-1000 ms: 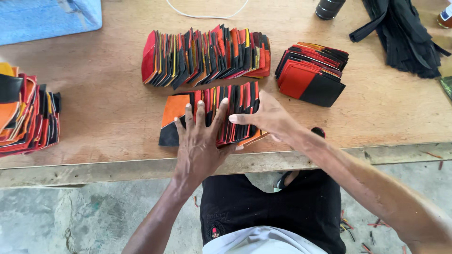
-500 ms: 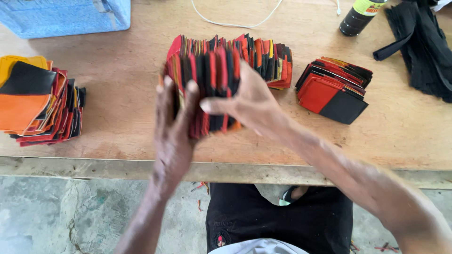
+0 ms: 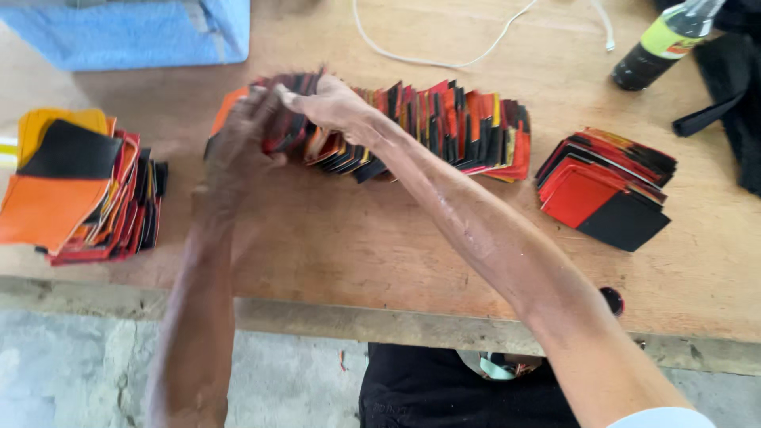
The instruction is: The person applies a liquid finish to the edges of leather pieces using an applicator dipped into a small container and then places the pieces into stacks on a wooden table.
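Wooden workbench [image 3: 380, 261], 3 groups of red, orange and black cut pieces on it, both hands at the middle row.
Left hand [image 3: 234, 154] and right hand [image 3: 329, 103] have fingers curled shut around a handful of pieces [image 3: 297, 135] at the left end of the long row [image 3: 460, 131], top centre of the bench; motion blur hides the exact finger grip. To do it well, I'd square the edges between both palms and butt the handful flush against the row. Side stacks: left stack [image 3: 71, 190], right stack [image 3: 606, 186], both well apart.
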